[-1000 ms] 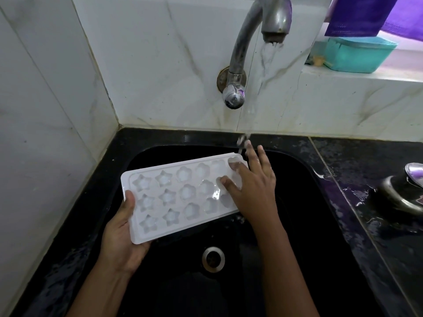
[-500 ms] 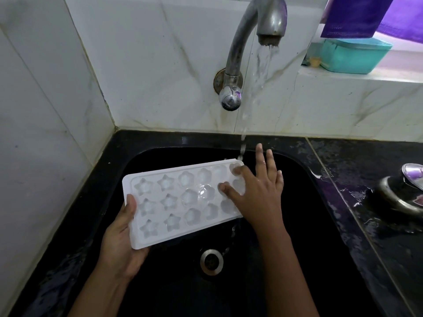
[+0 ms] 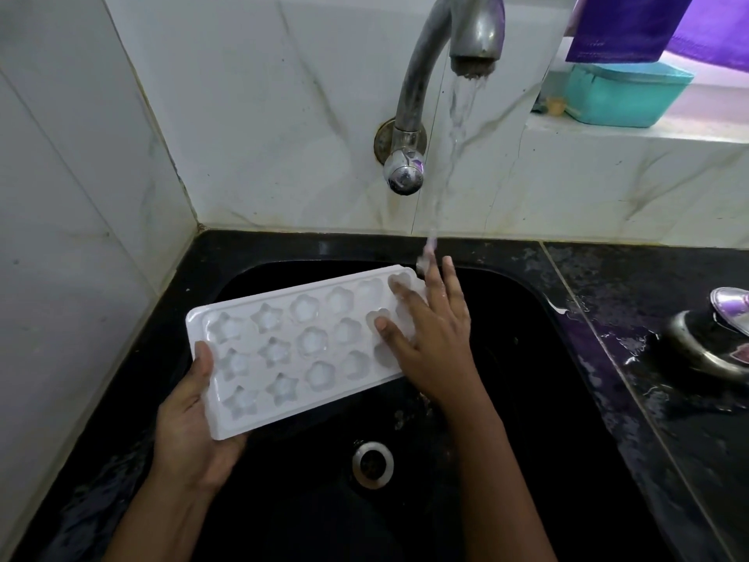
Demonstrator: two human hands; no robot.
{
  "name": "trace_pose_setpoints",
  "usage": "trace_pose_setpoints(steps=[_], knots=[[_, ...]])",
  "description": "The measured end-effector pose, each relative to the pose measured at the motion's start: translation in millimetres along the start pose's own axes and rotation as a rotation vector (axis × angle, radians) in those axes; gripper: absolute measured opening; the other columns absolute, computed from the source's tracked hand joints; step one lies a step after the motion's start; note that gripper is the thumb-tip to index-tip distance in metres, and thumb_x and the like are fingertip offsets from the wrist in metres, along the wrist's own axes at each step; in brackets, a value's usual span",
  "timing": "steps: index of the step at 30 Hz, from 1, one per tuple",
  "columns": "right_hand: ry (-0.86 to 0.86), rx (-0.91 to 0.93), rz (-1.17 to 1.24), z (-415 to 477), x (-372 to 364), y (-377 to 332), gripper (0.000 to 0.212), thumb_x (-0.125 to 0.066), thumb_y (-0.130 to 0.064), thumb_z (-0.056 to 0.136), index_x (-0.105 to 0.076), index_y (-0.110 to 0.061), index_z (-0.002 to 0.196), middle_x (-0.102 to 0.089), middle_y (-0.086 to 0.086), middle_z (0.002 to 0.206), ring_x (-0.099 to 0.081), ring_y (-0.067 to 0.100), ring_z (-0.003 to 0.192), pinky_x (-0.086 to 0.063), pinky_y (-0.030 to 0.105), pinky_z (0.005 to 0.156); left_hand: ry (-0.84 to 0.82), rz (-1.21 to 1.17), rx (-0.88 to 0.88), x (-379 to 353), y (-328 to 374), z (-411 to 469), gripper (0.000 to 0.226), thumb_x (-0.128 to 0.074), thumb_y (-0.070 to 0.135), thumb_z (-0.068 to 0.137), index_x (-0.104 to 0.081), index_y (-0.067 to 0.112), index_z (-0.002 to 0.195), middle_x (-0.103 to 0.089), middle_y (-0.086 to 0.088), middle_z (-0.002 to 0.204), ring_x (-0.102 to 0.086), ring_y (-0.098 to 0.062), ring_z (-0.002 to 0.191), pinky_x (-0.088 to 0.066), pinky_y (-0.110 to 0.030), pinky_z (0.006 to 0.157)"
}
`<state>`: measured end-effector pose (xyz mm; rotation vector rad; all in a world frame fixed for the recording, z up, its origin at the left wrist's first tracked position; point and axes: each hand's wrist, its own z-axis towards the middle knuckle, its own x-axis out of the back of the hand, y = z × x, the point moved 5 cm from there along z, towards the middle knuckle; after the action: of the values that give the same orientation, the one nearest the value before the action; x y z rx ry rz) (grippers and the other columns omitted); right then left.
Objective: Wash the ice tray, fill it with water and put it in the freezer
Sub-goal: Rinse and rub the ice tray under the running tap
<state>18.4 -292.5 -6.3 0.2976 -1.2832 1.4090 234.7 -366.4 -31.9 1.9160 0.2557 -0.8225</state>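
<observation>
My right hand (image 3: 433, 338) lies flat on the right end of the ice tray (image 3: 292, 346), fingers straight and spread, washing it under the tap (image 3: 474, 30).

Its fingertips reach the tray's far corner, where the stream of water (image 3: 458, 127) lands. My left hand (image 3: 190, 423) grips the tray's left end, thumb over the rim and fingers underneath, holding it tilted above the black sink (image 3: 547, 358), clear of the drain (image 3: 373, 464). I judge this to be the wash step, with filling and the freezer not yet done. Next I need to rub through the star and flower moulds towards the left, tip the rinse water out, then level the tray under the stream so that each mould fills without spilling.
</observation>
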Motion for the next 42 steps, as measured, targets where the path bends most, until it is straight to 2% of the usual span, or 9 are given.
trace_pose_setpoints(steps=[4,8,12,15,20,25,33,37,42], knots=[[0.186,-0.083,0.233,0,18,5,0.046,-0.042,-0.056,0.083,-0.058,-0.028,0.116,-0.022,-0.008,0.155,-0.002,0.001,0.141,-0.013,0.037,0.108,0.023,-0.048,-0.017,4,0,0,0.049,-0.035,0.043,0.102,-0.08,0.023,0.098,-0.07,-0.009,0.119,-0.07,-0.025,0.103,-0.06,-0.037,0.071],[0.33,-0.094,0.095,0,31,10,0.026,-0.051,-0.036,0.084,-0.067,-0.021,0.097,-0.042,-0.004,0.145,-0.021,0.013,0.139,-0.024,0.043,0.102,0.01,-0.072,0.006,0,-6,1,0.045,-0.039,0.043,0.099,-0.079,0.022,0.102,-0.07,-0.009,0.119,-0.07,-0.024,0.103,-0.06,-0.036,0.069],[0.189,-0.064,0.011,0,19,6,0.036,-0.044,-0.045,0.083,-0.071,-0.024,0.097,-0.032,0.0,0.152,-0.017,0.017,0.143,-0.023,0.046,0.106,-0.007,-0.111,0.001,-3,-10,1,0.042,-0.042,0.044,0.094,-0.071,0.021,0.115,-0.069,-0.01,0.121,-0.07,-0.025,0.103,-0.06,-0.037,0.069],[0.021,-0.091,-0.08,0,3,-2,0.052,-0.034,-0.053,0.087,-0.059,-0.025,0.123,-0.01,0.0,0.159,0.0,0.017,0.146,-0.013,0.05,0.112,0.006,-0.093,-0.01,-1,-12,1,0.045,-0.038,0.044,0.098,-0.078,0.024,0.103,-0.069,-0.009,0.121,-0.07,-0.025,0.105,-0.06,-0.038,0.072],[0.007,-0.093,-0.074,-2,5,-1,0.038,-0.045,-0.051,0.09,-0.062,-0.028,0.115,-0.014,-0.001,0.158,0.001,0.016,0.146,-0.01,0.049,0.114,0.02,-0.078,-0.036,5,-8,3,0.044,-0.039,0.045,0.097,-0.074,0.024,0.112,-0.068,-0.009,0.124,-0.068,-0.025,0.109,-0.06,-0.038,0.077],[-0.043,-0.163,-0.112,-3,4,-1,0.035,-0.049,-0.047,0.092,-0.057,-0.028,0.121,0.006,-0.004,0.159,0.013,0.013,0.145,-0.001,0.047,0.114,-0.01,-0.043,-0.038,-2,-9,2,0.051,-0.04,0.045,0.093,-0.063,0.017,0.13,-0.069,-0.008,0.122,-0.068,-0.024,0.107,-0.06,-0.034,0.073],[0.023,-0.233,-0.11,-2,16,8,0.03,-0.059,-0.05,0.085,-0.067,-0.029,0.106,-0.005,-0.007,0.159,0.007,0.01,0.145,-0.005,0.043,0.113,-0.014,-0.027,-0.067,-5,-14,-3,0.074,-0.06,0.054,0.078,-0.049,0.014,0.14,-0.064,-0.01,0.13,-0.064,-0.026,0.116,-0.059,-0.033,0.075],[0.052,-0.197,-0.081,-1,10,-3,0.03,-0.055,-0.038,0.092,-0.063,-0.024,0.117,-0.002,0.0,0.159,0.005,0.017,0.146,-0.01,0.049,0.113,-0.032,-0.019,-0.073,-9,-17,1,0.056,-0.04,0.046,0.093,-0.051,0.014,0.138,-0.066,-0.009,0.127,-0.065,-0.025,0.114,-0.059,-0.035,0.078],[0.117,-0.152,-0.054,0,15,-2,0.028,-0.061,-0.046,0.085,-0.07,-0.026,0.101,-0.019,-0.002,0.157,-0.006,0.018,0.146,-0.014,0.049,0.111,0.0,-0.024,-0.112,-2,-11,-2,0.051,-0.035,0.045,0.099,-0.053,0.015,0.135,-0.068,-0.007,0.125,-0.066,-0.024,0.112,-0.059,-0.035,0.08]])
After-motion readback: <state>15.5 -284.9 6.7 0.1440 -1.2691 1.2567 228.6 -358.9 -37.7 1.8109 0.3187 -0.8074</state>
